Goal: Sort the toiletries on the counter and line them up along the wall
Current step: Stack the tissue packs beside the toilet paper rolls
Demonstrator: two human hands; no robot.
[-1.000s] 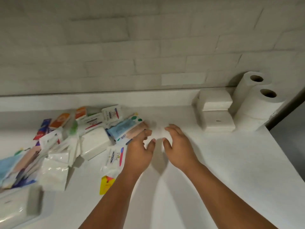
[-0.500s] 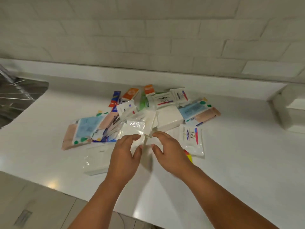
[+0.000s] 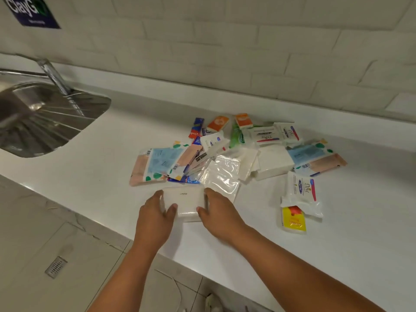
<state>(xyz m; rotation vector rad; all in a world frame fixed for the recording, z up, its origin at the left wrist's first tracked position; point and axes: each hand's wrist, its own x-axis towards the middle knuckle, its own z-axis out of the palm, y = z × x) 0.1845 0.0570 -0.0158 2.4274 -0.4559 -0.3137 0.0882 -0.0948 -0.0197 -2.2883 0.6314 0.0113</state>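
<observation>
At the near edge of the white counter (image 3: pixel 94 174), both hands now sit on a white wrapped pack (image 3: pixel 186 200). Half a second ago they hovered over the clear zip bag (image 3: pixel 221 176) holding nothing, and the pack lay apart to the left. The left hand (image 3: pixel 155 213) grips its left end, thumb on top and fingers curled round the side. The right hand (image 3: pixel 217 209) holds the right end the same way. The pack rests on the counter, just in front of the pile and well away from the wall (image 3: pixel 225 52). It looks like the next item chosen for sorting, and the lift toward the wall is not yet made. The rest of the pile is still a jumble. "Dove" reads plainly on a white wipes packet (image 3: pixel 300 191) to the right, and again on a small box (image 3: pixel 290 131) at the back. A red and blue sachet (image 3: pixel 195 129) shows "Col". The wall sign (image 3: pixel 30 11) says "ClayGo". The pack's small grey print is too small to read.
</observation>
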